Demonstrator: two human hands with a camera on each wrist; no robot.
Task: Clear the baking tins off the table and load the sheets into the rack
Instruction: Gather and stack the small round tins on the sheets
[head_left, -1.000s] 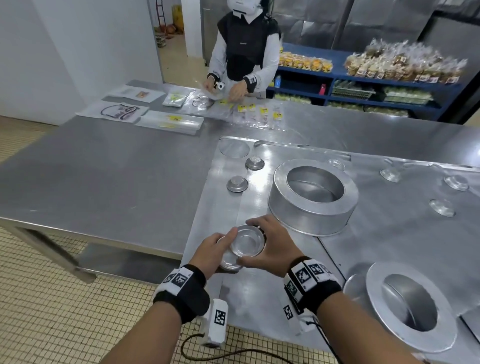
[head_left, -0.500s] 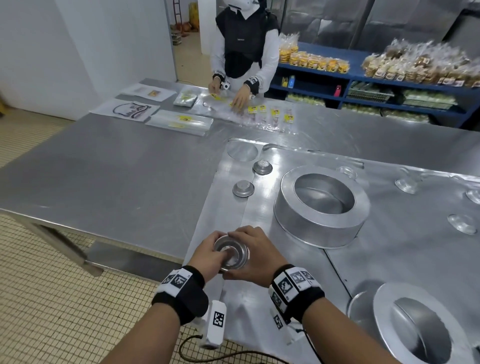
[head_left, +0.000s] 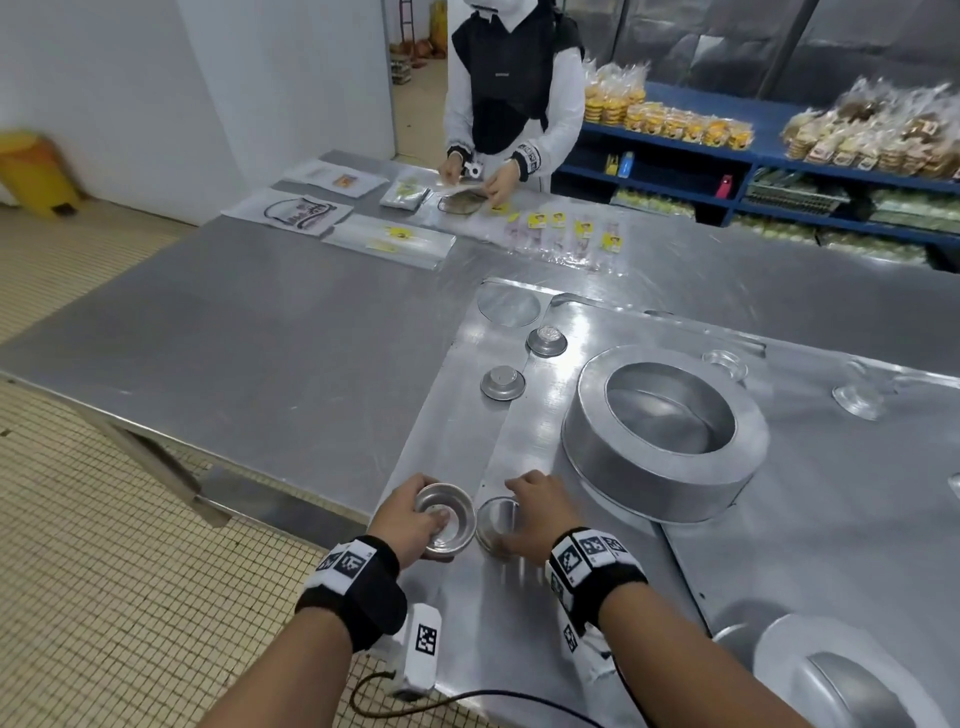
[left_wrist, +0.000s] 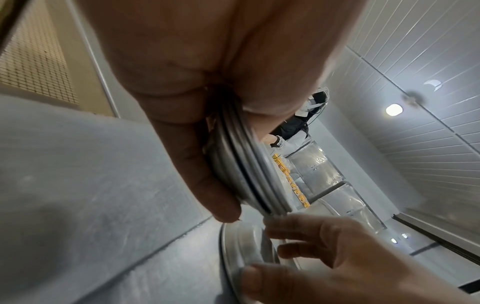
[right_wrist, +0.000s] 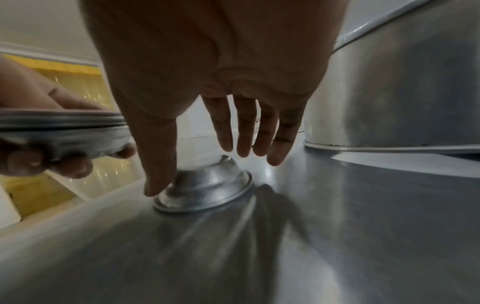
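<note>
My left hand (head_left: 408, 519) grips a short stack of small round metal tins (head_left: 447, 519), mouth up, just above the near left corner of the baking sheet (head_left: 831, 493). The left wrist view shows the thumb inside the rim and fingers under the stacked tins (left_wrist: 244, 174). My right hand (head_left: 540, 512) hovers over one small tin (right_wrist: 205, 185) lying upside down on the sheet. Its thumb touches the tin's side and its fingers hang straight above it. Beyond them, two more small upturned tins (head_left: 502, 383) (head_left: 546, 341) sit on the sheet.
A large round tin (head_left: 665, 436) stands just right of my right hand, and another (head_left: 841, 675) lies at the near right. Clear moulds (head_left: 857, 400) dot the far sheet. Across the steel table (head_left: 260, 353) another person (head_left: 514, 88) handles plastic bags (head_left: 389, 239).
My hands were together on the tins and have parted. The left keeps the stack and has shifted left. The right has come down over the upturned tin on the sheet.
</note>
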